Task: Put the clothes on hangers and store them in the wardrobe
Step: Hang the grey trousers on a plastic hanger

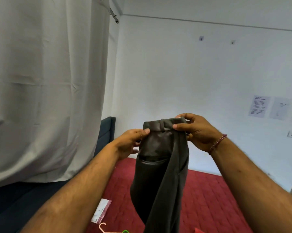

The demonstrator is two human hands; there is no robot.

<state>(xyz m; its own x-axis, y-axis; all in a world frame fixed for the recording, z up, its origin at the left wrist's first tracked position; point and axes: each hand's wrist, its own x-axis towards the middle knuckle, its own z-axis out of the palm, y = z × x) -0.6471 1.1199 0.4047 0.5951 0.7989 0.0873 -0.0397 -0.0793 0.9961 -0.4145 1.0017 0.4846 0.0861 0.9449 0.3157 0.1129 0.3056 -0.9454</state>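
Note:
A pair of dark grey trousers (158, 174) hangs upright in front of me, held by the waistband with its belt loop at the top. My left hand (130, 142) pinches the waistband's left end between thumb and fingers. My right hand (194, 132) grips the right end, fingers curled over the top edge; a red thread bracelet is on that wrist. The legs drop down over the red bed cover (209, 199). A pink hanger hook (102, 227) and a bit of green hanger (125, 231) show at the bottom edge. No wardrobe is in view.
A grey curtain (46, 89) fills the left side above a dark blue headboard (106, 132). A small clear packet (101, 211) lies on the bed cover. White wall behind carries several paper sheets (259, 106) at the right.

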